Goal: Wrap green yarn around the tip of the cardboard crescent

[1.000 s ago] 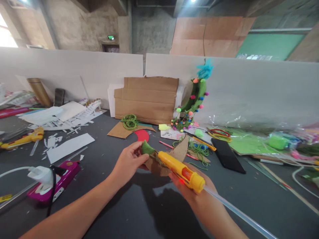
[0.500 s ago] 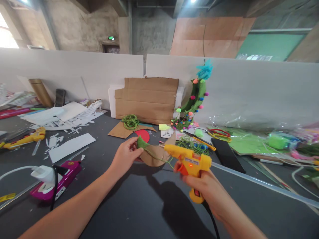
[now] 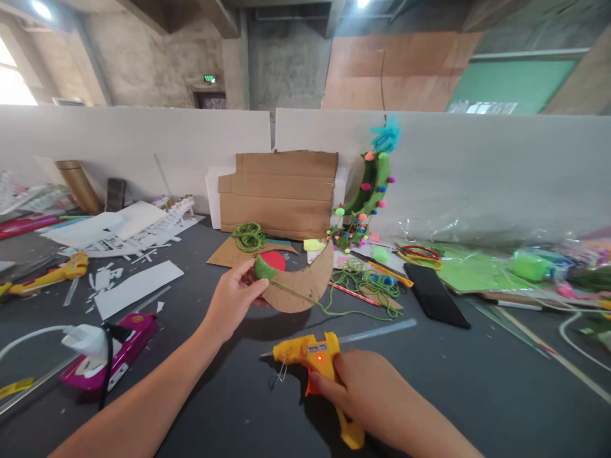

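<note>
Between the thumb and fingers of my left hand (image 3: pixel 238 294) is a crescent-shaped piece of cardboard (image 3: pixel 298 296), held by its left end. Green yarn (image 3: pixel 264 267) wraps that end closely, and a loose strand trails across the bare cardboard to the right. My right hand (image 3: pixel 363 388) is closed around a yellow hot glue gun (image 3: pixel 305 348) low over the table, below the crescent. The gun's nozzle points left and its red light is on. A clear glue stick (image 3: pixel 379 329) extends behind it. Whether the gun touches the table I cannot tell.
A tangle of green yarn (image 3: pixel 370 286) lies right of the crescent, near a black phone (image 3: pixel 436 296). A decorated green crescent (image 3: pixel 377 184) with pompoms stands behind. To the left are a purple power strip (image 3: pixel 128 350), another yellow glue gun (image 3: pixel 62 273) and paper scraps (image 3: pixel 138 289).
My right hand has brought the glue gun down and left, away from the cardboard. The crescent now shows more fully, tilted up at its right tip, still in my left hand.
</note>
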Tool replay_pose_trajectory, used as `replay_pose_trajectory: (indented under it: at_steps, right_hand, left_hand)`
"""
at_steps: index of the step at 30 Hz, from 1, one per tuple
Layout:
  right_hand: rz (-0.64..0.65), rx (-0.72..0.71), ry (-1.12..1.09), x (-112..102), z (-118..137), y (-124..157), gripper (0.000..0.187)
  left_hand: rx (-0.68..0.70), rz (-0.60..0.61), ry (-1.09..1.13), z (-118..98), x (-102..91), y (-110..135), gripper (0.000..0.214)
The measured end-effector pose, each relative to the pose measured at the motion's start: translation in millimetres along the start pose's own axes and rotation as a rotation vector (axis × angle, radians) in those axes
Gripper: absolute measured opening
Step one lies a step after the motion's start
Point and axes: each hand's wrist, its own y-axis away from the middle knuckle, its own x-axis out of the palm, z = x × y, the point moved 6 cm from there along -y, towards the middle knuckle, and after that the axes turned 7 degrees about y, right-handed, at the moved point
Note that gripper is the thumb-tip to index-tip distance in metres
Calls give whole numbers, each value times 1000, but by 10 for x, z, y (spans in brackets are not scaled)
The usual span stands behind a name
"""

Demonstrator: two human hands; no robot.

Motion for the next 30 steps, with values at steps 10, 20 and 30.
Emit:
replay_pose_trajectory:
  at_steps: [10,20,30]
  right_hand:
    - [-781,-156,-189,-500,2,160,8]
    - [-493,-68,-629,-371,15,113,12]
    - [-325,92,-689,-332,-91,71,6]
  left_hand:
    - [-65,137,-65,-56,280,297,21]
    - [-104,256,-160,80,466,432,17]
    - [-220,294,-87,123,530,473,19]
